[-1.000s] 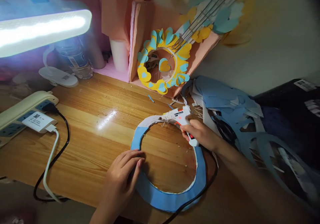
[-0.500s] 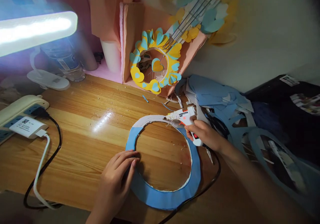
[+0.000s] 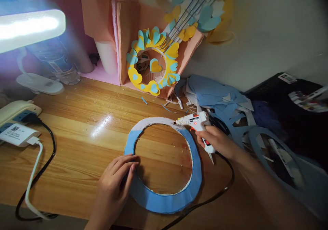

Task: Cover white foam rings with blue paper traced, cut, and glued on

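A flat ring (image 3: 169, 203) lies on the wooden table, covered in blue paper except for a bare whitish stretch along its far side. My left hand (image 3: 115, 175) grips the ring's left side, fingers over its inner edge, thumb partly hidden. In my right hand (image 3: 216, 139) is a white hot glue gun (image 3: 198, 119), its red light lit. The nozzle points left, at the far right part of the bare stretch; whether it touches cannot be seen. A black cord runs from the grip toward the table's near edge.
Blue paper scraps (image 3: 215, 91) pile up at the right. A yellow-and-blue paper heart wreath (image 3: 133, 78) stands at the back. Left are a lit lamp (image 3: 33, 26), a power strip (image 3: 24, 108), a white charger (image 3: 17, 134) with cables, and a plastic bottle (image 3: 60, 66).
The glue gun has moved right along the bare stretch of the ring. My left hand keeps its place on the ring. The whole view has shifted slightly.
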`<control>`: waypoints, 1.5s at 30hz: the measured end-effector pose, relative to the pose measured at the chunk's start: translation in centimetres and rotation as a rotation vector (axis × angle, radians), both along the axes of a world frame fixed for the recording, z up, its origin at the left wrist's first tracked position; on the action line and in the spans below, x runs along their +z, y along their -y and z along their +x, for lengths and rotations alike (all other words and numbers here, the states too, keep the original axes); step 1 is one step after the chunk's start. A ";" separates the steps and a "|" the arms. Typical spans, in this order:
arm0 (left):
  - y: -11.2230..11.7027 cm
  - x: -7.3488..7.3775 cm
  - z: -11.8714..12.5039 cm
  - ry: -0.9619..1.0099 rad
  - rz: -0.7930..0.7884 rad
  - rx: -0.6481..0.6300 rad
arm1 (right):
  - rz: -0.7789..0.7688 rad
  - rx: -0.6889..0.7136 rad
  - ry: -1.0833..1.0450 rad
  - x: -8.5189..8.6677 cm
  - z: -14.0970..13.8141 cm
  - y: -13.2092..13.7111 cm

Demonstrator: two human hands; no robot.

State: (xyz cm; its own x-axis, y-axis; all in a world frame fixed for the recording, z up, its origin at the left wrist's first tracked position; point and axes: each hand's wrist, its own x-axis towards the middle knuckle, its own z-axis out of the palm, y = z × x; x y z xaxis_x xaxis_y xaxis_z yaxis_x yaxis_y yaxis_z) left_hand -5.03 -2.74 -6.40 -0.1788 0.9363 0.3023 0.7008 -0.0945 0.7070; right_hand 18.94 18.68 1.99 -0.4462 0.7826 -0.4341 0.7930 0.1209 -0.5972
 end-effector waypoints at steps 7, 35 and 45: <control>0.0 0.0 0.1 -0.013 0.005 0.001 | 0.021 -0.076 0.092 0.2 1.3 0.5; 0.0 0.0 -0.1 -0.022 0.003 -0.010 | -0.065 -0.132 0.032 -0.1 3.0 0.8; 0.0 -0.2 -0.1 -0.020 -0.004 -0.011 | 0.007 -0.161 0.158 0.4 3.9 0.8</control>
